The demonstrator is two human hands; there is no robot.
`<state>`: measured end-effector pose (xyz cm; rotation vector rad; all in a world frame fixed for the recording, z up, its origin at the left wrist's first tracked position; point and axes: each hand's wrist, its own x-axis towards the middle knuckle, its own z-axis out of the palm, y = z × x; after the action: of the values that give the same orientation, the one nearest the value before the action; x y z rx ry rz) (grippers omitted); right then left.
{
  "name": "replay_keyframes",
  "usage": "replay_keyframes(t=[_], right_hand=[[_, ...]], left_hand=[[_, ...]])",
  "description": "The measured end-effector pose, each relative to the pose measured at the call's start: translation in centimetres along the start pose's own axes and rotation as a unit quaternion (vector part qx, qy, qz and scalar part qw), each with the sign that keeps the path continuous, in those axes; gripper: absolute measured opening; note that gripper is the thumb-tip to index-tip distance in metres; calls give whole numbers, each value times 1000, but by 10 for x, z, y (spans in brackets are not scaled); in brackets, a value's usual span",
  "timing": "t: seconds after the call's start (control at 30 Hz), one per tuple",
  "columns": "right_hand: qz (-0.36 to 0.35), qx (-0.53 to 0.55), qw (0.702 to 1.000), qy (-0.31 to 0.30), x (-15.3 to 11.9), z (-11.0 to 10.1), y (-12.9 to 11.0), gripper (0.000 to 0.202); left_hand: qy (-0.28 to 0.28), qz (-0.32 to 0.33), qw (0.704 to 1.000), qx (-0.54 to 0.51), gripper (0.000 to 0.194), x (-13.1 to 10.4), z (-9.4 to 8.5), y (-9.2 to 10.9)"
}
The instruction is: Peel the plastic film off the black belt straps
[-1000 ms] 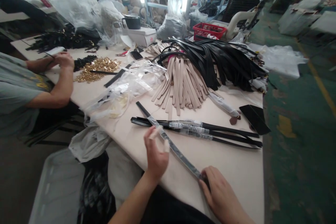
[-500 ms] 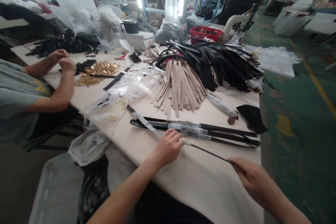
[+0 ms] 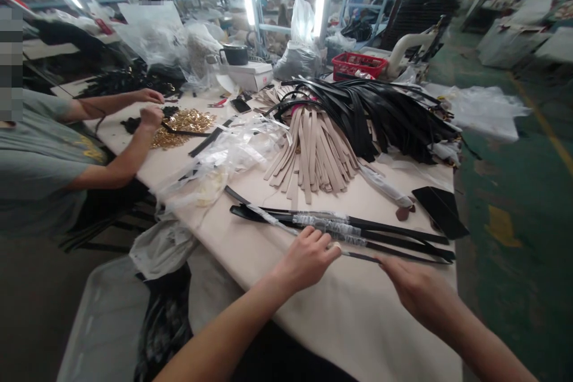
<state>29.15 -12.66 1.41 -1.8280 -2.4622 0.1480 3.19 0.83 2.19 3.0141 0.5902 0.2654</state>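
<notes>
Both my hands are closed on one long black strap (image 3: 360,257), whose middle is wrapped in clear plastic film. My left hand (image 3: 311,258) grips it over the wrapped part. Further right, my right hand (image 3: 414,283) pinches the strap near its right end, and the strap's other end slants up to the left. Right behind my hands lie several more black straps (image 3: 403,242), bundled side by side, with wrinkled clear film (image 3: 340,227) around their middles. The exact fingertip contact of my left hand is partly hidden by its knuckles.
A fan of beige strips (image 3: 308,155) and a heap of black straps (image 3: 358,101) lie behind. Crumpled plastic film (image 3: 233,152) is to the left. A co-worker's hands (image 3: 152,108) are beside gold-coloured hardware (image 3: 192,122). A black flat piece (image 3: 441,210) lies near the table's right edge.
My left hand has slid right along the strap, closer to my right hand. The view has shifted slightly. The co-worker's hands have moved toward the gold-coloured pile.
</notes>
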Motion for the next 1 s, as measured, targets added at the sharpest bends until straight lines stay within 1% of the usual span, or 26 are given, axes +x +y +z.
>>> replay_keyframes(t=[0.13, 0.2, 0.27, 0.33, 0.37, 0.43, 0.5, 0.57, 0.63, 0.67, 0.7, 0.77, 0.83, 0.87, 0.93, 1.0], right_hand=[[-20, -61, 997, 50, -39, -2, 54, 37], [-15, -79, 995, 63, -48, -2, 76, 37], [5, -84, 994, 72, -46, 0, 95, 35], [40, -76, 993, 76, -35, 3, 109, 35], [60, -70, 993, 78, -28, 5, 114, 35], [94, -61, 990, 84, -12, 9, 118, 40], [104, -43, 990, 82, 5, 14, 109, 56], [89, -10, 994, 63, 20, 21, 89, 77], [63, 29, 997, 32, 37, 29, 62, 92], [54, 47, 997, 19, 45, 31, 50, 96], [53, 63, 997, 12, 53, 33, 40, 96], [68, 95, 993, 16, 69, 31, 30, 85], [64, 153, 986, 19, 86, 19, 36, 70], [63, 190, 979, 28, 94, 9, 45, 62], [89, 252, 960, 78, 114, -13, 73, 48], [163, 263, 938, 154, 140, -35, 111, 36]], left_hand=[[12, -21, 1000, 8, 16, -6, -1, -17], [15, -33, 999, -3, 21, -4, 2, -22], [17, -38, 999, -25, 29, -2, 5, -26], [29, -47, 997, -51, 39, -5, 7, -35], [39, -63, 996, -58, 44, -9, 9, -42], [58, -120, 990, -51, 55, -22, 12, -61], [51, -172, 983, -28, 62, -40, 17, -83], [34, -183, 982, -14, 65, -55, 21, -102], [23, -168, 985, -12, 67, -63, 26, -115], [21, -161, 987, -14, 66, -64, 29, -120], [21, -157, 987, -15, 61, -63, 31, -123], [28, -164, 986, -16, 43, -57, 37, -127], [43, -179, 983, -15, 30, -50, 44, -127], [55, -187, 981, -14, 29, -47, 48, -125], [82, -202, 976, -13, 35, -44, 56, -119], [110, -205, 973, -15, 44, -43, 61, -112]])
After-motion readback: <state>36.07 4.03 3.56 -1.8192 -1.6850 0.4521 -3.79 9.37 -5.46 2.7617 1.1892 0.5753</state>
